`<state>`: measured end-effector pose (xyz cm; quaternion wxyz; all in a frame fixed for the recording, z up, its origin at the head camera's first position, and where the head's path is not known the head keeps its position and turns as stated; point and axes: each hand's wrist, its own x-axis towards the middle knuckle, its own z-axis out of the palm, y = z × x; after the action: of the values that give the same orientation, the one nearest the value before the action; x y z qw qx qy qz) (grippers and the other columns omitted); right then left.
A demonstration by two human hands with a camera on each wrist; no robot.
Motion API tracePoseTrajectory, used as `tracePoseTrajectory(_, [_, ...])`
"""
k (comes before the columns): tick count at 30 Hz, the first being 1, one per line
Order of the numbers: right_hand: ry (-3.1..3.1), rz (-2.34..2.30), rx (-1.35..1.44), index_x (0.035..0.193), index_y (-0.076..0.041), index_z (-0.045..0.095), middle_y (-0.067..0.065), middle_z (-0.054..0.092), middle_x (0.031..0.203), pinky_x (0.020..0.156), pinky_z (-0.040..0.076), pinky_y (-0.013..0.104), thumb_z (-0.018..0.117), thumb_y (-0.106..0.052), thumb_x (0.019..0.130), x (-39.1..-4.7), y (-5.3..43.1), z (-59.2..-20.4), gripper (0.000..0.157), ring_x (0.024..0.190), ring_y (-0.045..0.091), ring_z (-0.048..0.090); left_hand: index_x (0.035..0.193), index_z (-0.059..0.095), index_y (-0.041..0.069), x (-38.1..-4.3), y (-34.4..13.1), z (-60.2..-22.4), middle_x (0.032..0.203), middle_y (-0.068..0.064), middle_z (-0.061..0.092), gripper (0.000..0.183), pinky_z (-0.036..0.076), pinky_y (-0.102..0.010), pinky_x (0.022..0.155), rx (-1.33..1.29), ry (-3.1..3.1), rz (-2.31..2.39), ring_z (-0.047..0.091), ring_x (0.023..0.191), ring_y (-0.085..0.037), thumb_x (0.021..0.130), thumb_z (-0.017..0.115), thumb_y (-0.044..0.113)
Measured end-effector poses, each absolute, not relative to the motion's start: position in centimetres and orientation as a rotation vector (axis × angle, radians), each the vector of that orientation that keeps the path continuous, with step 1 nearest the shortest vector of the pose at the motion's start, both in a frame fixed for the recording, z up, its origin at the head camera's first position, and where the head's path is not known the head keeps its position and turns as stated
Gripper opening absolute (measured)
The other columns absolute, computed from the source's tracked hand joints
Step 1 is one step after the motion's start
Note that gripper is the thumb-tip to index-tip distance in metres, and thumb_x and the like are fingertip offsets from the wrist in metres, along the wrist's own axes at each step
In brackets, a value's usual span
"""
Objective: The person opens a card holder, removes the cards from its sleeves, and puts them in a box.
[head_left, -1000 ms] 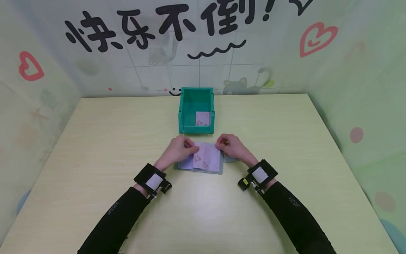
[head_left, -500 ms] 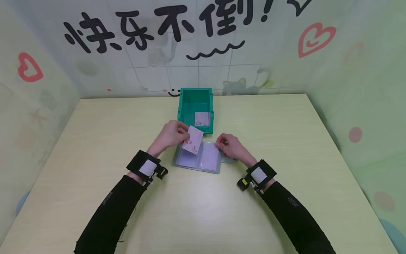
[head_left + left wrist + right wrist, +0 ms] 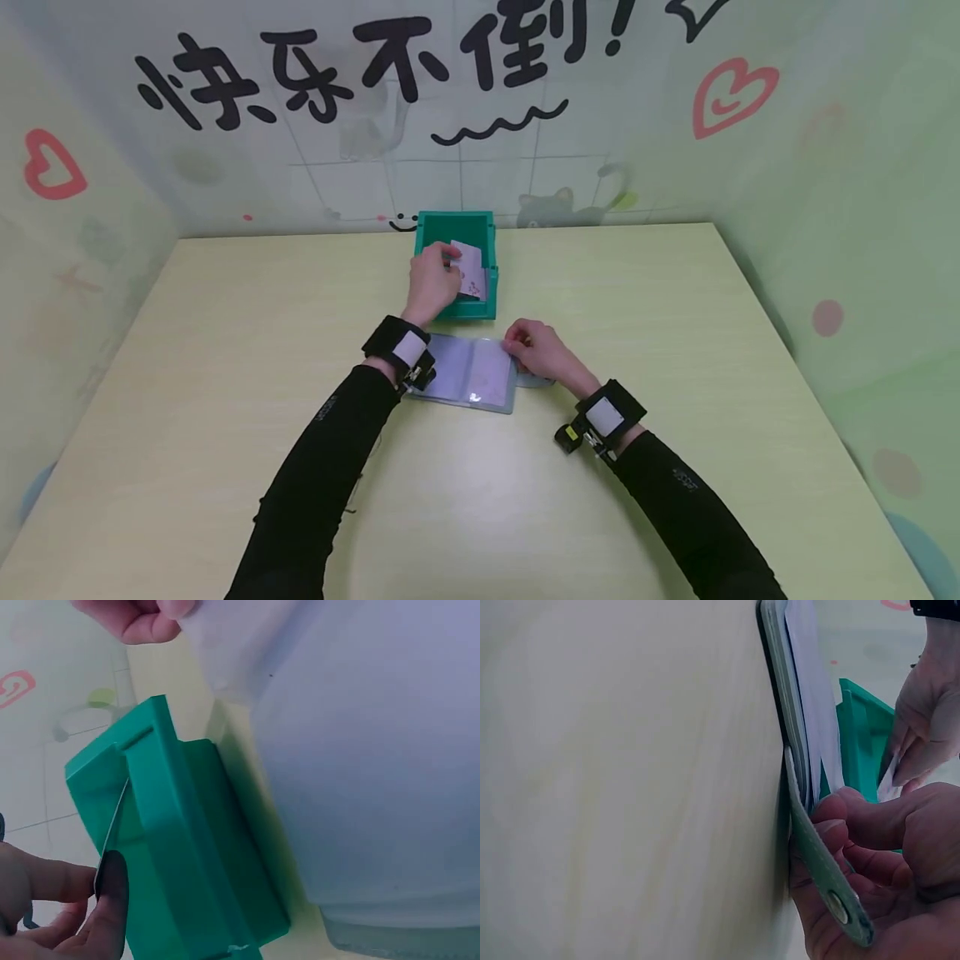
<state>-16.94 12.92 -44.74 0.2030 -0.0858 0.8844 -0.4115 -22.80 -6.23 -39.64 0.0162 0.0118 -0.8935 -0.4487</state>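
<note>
My left hand (image 3: pixel 432 282) pinches a small pink printed card (image 3: pixel 471 268) between thumb and fingers, inside the outline of the green plastic bin (image 3: pixel 465 312). In the left wrist view the card (image 3: pixel 112 817) shows edge-on at the bin's opening. A card album (image 3: pixel 489 379) with clear sleeves lies spread on the table in front of the bin. At its upper right corner my right hand (image 3: pixel 542 348) pinches a page edge. The right wrist view shows the thumb and finger on that page (image 3: pixel 816 690), beside the album's grey-green snap strap (image 3: pixel 821 874).
Another pink card (image 3: pixel 484 285) lies in the bin, partly behind the held one. The bin stands near the back of the pale wooden table (image 3: pixel 315 283), close to the printed back wall (image 3: pixel 352 179). Printed side walls flank the table.
My left hand has lifted the card off the album and carried it forward to the bin. The sleeves beneath now show. My right hand stays at the album's corner.
</note>
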Motion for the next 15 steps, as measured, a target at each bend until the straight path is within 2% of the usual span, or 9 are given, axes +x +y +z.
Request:
tracePoseTrajectory(5, [2.470,-1.151,-0.251,0.108,-0.002,0.060,0.009,0.056,0.084,0.058,0.041,0.023,0.056,-0.016,0.103,-17.0,12.8,-44.8,0.016,0.066,0.016,0.051,0.121,0.066,-0.008,-23.2,-5.6,-40.7,0.125,-0.025,0.067,0.031,0.053,-0.047,0.097,-0.020,-2.904,-1.224,0.065,0.114,-0.037,0.097,0.048,-0.002])
tracePoseTrajectory(9, [2.473,-1.157,-0.261,0.107,-0.001,0.060,0.009,0.057,0.085,0.057,0.041,0.023,0.056,-0.016,0.103,-17.0,12.8,-44.9,0.016,0.065,0.015,0.051,0.122,0.066,-0.008,-23.1,-5.3,-41.4,0.124,-0.024,0.068,0.032,0.056,-0.045,0.091,-0.062,-3.001,-1.158,0.067,0.109,-0.036,0.098,0.047,-0.001])
tracePoseTrajectory(12, [2.471,-1.157,-0.250,0.107,-0.002,0.060,0.009,0.057,0.085,0.058,0.041,0.023,0.056,-0.016,0.103,-16.9,12.7,-44.8,0.015,0.065,0.015,0.052,0.106,0.069,-0.007,-23.0,-5.0,-41.8,0.098,-0.021,0.069,0.025,0.051,-0.035,0.070,-0.083,-3.058,-1.127,0.065,0.085,-0.031,0.099,0.047,0.002])
tracePoseTrajectory(15, [2.469,-1.155,-0.241,0.107,-0.002,0.059,0.009,0.057,0.085,0.058,0.041,0.023,0.056,-0.016,0.103,-16.9,12.8,-44.8,0.015,0.066,0.016,0.052,0.079,0.061,-0.001,-22.8,-4.8,-42.1,0.068,-0.011,0.052,0.028,0.033,-0.029,0.054,-0.116,-3.127,-1.036,0.053,0.061,-0.024,0.101,0.045,0.008])
